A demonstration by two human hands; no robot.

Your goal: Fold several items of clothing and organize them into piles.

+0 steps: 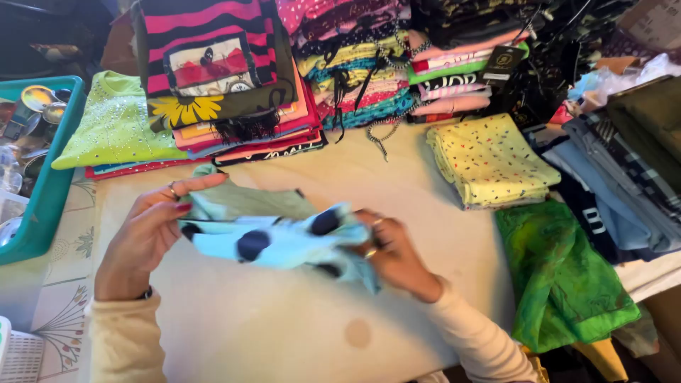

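- Head camera looks straight down on a pale table crowded at its far edge and right side with folded clothes.
- Left hand pinches one end of a light blue garment with dark spots, thumb and fingers closed on the cloth; a ring shows on one finger.
- Right hand grips the other end, fingers curled into the fabric, so the piece hangs bunched between both hands just above the tabletop, seemingly so it can be handled without dragging.
- A pale green layer of cloth sits at the back of the same bundle, by the left fingers; whether it is a second garment I cannot tell.
- Behind the hands stands a stack topped by a pink and black striped top, beside a lime green shirt lying flat.
- To the right, a folded yellow dotted garment rests near a loose bright green cloth, apparently set apart from the neat piles.
- A teal bin holding shiny metal ware sits at the left edge.
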